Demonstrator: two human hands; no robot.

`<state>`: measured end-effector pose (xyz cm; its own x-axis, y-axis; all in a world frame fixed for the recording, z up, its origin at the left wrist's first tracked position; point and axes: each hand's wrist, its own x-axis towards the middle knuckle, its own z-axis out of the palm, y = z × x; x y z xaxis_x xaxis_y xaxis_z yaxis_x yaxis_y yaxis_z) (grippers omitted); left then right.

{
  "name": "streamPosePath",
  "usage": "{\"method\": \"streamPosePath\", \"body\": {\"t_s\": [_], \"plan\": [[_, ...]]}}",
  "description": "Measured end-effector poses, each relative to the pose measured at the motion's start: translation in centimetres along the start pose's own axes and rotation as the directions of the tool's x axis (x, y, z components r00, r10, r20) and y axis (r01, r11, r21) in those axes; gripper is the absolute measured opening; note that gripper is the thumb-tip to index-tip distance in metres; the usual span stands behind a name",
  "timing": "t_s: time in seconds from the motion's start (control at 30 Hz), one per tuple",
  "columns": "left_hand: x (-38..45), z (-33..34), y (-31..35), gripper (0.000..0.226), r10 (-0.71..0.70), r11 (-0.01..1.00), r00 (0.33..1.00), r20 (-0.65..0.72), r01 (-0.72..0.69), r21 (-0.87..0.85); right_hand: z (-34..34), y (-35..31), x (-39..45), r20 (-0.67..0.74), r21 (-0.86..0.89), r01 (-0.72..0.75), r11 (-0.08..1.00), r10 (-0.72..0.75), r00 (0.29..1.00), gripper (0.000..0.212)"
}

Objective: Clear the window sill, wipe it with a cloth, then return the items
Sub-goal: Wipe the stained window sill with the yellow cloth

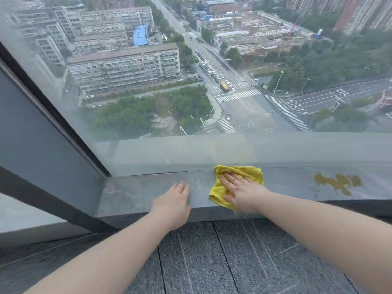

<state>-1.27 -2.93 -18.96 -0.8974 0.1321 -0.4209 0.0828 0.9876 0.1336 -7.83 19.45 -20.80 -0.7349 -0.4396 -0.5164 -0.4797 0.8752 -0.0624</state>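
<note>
1. Visibility limits: the grey stone window sill (137,194) runs out of view at the right edge, so its full length cannot be seen. Both forearms are cut off by the lower edge.
2. The part of the crumpled yellow microfibre cloth (220,190) lying under the right palm is hidden. Its far corner touches the seam where the sill meets the large glass window pane (148,92).
3. The lower section of the pane is hazy. A faint yellow reflection of the cloth shows in it, just beyond the cloth.
4. Right hand (241,193): fingers straight and slightly spread, palm down, pressing flat on the cloth. The hand does not curl round the cloth.
5. Left hand (172,205): fingers straight and together, palm down, resting on the bare sill. Its heel lies over the near edge. It holds nothing.
6. The left hand lies just left of the cloth and is apart from it.
7. An irregular brownish-yellow stain (337,182) lies on the sill, well to the right of the cloth.
8. A dark window frame post (53,107) slants down to the sill's far left corner.
9. Grey ribbed carpet tiles (233,257) cover the floor on the near side of the sill.
</note>
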Motion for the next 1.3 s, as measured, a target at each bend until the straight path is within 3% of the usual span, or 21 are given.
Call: {"method": "streamPosePath", "body": {"t_s": [0.1,0.3,0.37,0.47,0.57,0.7,0.83,1.0,1.13,1.3], "plan": [[2.3,0.5,2.4,0.075,0.075,0.996,0.997,0.023,-0.076,0.056,0.6,2.8,-1.2,-0.015,0.000,-0.031,1.000,0.031,0.999,0.066],[3.8,2.2,3.4,0.072,0.100,0.989,0.993,0.070,-0.106,0.101,1.8,6.9,-3.2,-0.029,0.021,-0.080,0.997,0.080,0.996,0.075],[3.7,2.4,3.5,0.074,0.096,0.989,0.993,0.065,-0.102,0.105,2.3,6.8,-3.0,-0.065,0.026,-0.085,0.996,0.087,0.994,0.089],[4.0,2.3,3.3,0.077,0.103,0.990,0.992,0.068,-0.109,0.089,2.3,4.9,-2.2,-0.089,0.055,-0.061,0.997,0.066,0.994,0.081],[4.3,2.3,2.9,0.076,0.112,0.989,0.992,0.059,-0.117,0.093,1.9,1.8,-0.9,-0.082,0.055,0.036,0.998,-0.032,0.996,0.101],[4.2,2.5,2.7,0.074,0.118,0.983,0.992,0.033,-0.122,0.136,1.6,-0.1,0.0,-0.082,0.114,0.034,0.993,-0.025,0.996,0.060],[4.1,2.2,3.2,0.074,0.117,0.983,0.993,0.029,-0.120,0.141,1.8,3.6,-1.4,-0.081,0.097,0.026,0.995,-0.018,0.997,0.055],[4.1,1.9,3.2,0.074,0.125,0.981,0.991,0.048,-0.130,0.144,2.3,8.3,-3.9,-0.059,0.104,-0.115,0.988,0.122,0.991,0.055],[3.9,1.8,3.3,0.073,0.124,0.977,0.991,0.054,-0.132,0.168,2.7,8.4,-3.7,-0.063,0.116,-0.155,0.981,0.164,0.985,0.054],[3.9,1.7,3.4,0.073,0.120,0.974,0.991,0.051,-0.127,0.188,2.2,4.1,-1.9,-0.092,0.098,-0.019,0.995,0.028,0.995,0.053]]}}
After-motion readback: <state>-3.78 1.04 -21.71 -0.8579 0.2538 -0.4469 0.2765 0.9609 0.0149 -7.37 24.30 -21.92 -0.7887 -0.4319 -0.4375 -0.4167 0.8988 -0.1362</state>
